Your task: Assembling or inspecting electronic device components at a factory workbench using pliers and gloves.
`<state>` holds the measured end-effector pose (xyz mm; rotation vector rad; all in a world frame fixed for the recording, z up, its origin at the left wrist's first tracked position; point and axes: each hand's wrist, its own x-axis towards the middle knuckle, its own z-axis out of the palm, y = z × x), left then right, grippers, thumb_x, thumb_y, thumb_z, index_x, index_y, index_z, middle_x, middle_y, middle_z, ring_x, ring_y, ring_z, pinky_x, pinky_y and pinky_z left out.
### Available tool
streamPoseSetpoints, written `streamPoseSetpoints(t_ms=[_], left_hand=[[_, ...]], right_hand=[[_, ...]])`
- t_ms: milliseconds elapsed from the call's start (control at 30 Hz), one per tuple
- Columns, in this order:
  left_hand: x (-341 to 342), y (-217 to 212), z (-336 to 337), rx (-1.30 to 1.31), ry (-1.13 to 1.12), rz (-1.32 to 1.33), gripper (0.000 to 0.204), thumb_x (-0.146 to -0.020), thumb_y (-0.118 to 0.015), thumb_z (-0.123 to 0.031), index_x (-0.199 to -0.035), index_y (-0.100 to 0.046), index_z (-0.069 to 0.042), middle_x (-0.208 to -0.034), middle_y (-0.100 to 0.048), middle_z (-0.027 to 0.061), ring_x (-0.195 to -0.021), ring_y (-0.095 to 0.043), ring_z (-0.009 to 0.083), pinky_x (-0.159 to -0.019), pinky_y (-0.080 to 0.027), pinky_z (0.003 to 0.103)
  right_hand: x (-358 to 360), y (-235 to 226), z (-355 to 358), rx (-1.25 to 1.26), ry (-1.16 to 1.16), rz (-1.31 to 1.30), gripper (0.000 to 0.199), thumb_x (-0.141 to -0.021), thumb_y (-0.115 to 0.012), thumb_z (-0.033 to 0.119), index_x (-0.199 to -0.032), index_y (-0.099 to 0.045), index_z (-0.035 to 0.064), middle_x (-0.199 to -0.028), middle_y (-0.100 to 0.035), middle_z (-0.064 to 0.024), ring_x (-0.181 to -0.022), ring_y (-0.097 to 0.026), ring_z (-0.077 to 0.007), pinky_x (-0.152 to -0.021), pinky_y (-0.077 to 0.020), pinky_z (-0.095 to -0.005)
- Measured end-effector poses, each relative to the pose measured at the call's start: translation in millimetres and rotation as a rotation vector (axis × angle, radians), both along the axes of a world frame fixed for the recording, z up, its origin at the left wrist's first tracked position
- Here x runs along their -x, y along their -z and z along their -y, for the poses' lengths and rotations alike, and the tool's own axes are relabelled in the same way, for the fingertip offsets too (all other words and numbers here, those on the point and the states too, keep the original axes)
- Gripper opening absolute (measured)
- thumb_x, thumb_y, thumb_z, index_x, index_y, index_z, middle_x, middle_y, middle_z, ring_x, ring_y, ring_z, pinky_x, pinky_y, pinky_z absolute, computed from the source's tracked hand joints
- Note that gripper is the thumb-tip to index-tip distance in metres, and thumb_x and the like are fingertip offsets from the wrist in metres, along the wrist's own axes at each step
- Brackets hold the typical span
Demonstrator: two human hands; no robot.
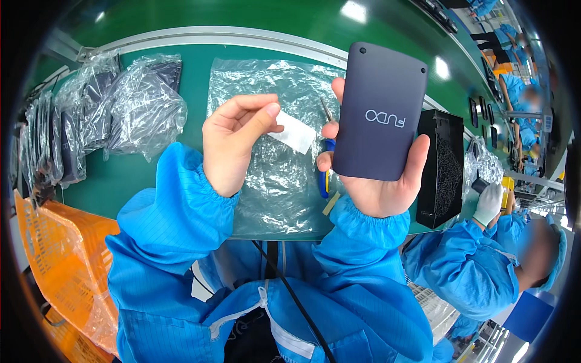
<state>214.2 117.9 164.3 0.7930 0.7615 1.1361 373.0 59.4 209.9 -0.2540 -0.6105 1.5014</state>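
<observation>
Between the thumb and fingers of my left hand [237, 136] is pinched a small white paper label [295, 134]. My right hand [382, 192] grips a dark blue-grey rectangular plastic cover [382, 145] with rounded corners, light lettering and a small dark round spot at each upper corner. The cover is tilted up above the table, a little apart from the label. Beneath both hands a clear plastic sheet [266, 199] lies spread on the green table. Scissors [325, 175] with blue and yellow handles rest on it, partly hidden by my right hand.
Several dark covers in clear bags [145, 91] are stacked at the left. A black box [440, 169] stands at the right. An orange crate [66, 260] sits at the lower left. A co-worker [472, 260] in blue works close by on the right. A metal rail [242, 36] edges the table's far side.
</observation>
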Motion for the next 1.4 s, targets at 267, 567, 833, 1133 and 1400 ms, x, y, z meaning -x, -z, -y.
streamPoseSetpoints(t_ms=[267, 567, 833, 1133, 1400], left_hand=[[0, -9, 2, 0.130, 0.149, -0.075, 0.014, -0.079, -0.066, -0.006, -0.076, -0.052, -0.006, -0.070, -0.059, 0.0022, -0.046, -0.039, 0.0011, -0.039, -0.026, 0.017], [0, 2, 0, 0.134, 0.186, -0.065, 0.025, -0.082, -0.064, -0.013, -0.067, -0.044, -0.011, -0.054, -0.045, -0.0057, -0.043, -0.030, 0.0002, -0.039, -0.021, 0.018], [1, 4, 1, 0.191, 0.190, -0.042, 0.031, -0.084, -0.062, -0.018, -0.064, -0.039, -0.013, -0.048, -0.035, -0.0084, -0.042, -0.025, 0.0000, -0.038, -0.016, 0.021], [-1, 3, -3, 0.163, 0.265, -0.106, 0.027, -0.088, -0.056, -0.014, -0.068, -0.037, -0.014, -0.051, -0.031, -0.0093, -0.041, -0.022, 0.0005, -0.039, -0.014, 0.021], [2, 4, -4, 0.110, 0.242, -0.089, 0.021, -0.082, -0.065, -0.015, -0.070, -0.048, -0.008, -0.062, -0.052, -0.0025, -0.057, -0.043, 0.0017, -0.048, -0.031, 0.018]], right_hand=[[-23, -2, 7, -0.057, -0.090, 0.089, 0.068, -0.089, -0.030, 0.055, -0.142, -0.008, 0.0182, -0.144, -0.007, -0.0251, -0.112, -0.043, -0.0393, -0.074, -0.0452, -0.0486], [-27, -8, 14, 0.001, 0.048, -0.016, 0.069, -0.088, -0.031, 0.055, -0.140, -0.019, 0.0126, -0.138, -0.023, -0.0275, -0.100, -0.050, -0.0377, -0.068, -0.0481, -0.0432], [-27, -8, 10, 0.001, 0.028, 0.026, 0.070, -0.086, -0.033, 0.054, -0.140, -0.019, 0.0109, -0.138, -0.023, -0.0280, -0.099, -0.051, -0.0373, -0.067, -0.0476, -0.0418], [-27, -12, -6, 0.055, 0.024, 0.223, 0.066, -0.087, -0.036, 0.049, -0.139, -0.021, 0.0106, -0.137, -0.024, -0.0272, -0.096, -0.051, -0.0341, -0.064, -0.0458, -0.0380], [-64, 4, -100, 0.124, 0.958, 2.092, 0.047, -0.093, -0.033, 0.036, -0.132, -0.040, 0.0095, -0.128, -0.039, -0.0245, -0.110, -0.044, -0.0354, -0.091, -0.0360, -0.0408]])
